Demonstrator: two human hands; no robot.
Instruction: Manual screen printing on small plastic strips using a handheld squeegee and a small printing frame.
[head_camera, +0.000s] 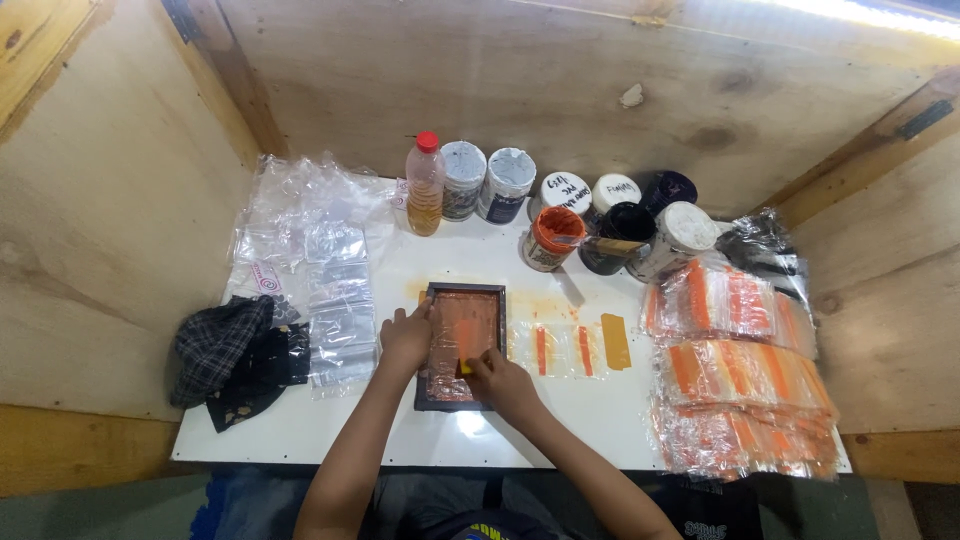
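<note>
A small dark-framed printing screen (463, 296) smeared with orange ink lies flat on the white table (330, 425). My left hand (404, 336) presses on the frame's left edge. My right hand (497, 377) is over the lower part of the screen, gripping a small yellow squeegee (465, 364) against the mesh. Just right of the frame lie clear plastic bags with orange stripes (560, 350) and a yellow scraper (615, 341).
Blank clear bags (338, 300) lie at the left beside a dark checked cloth (225, 350). Stacks of orange-printed bags (740, 385) fill the right side. An open orange ink jar (551, 238), several lidded jars (510, 182) and a red-capped bottle (425, 185) stand at the back. Wooden walls surround the table.
</note>
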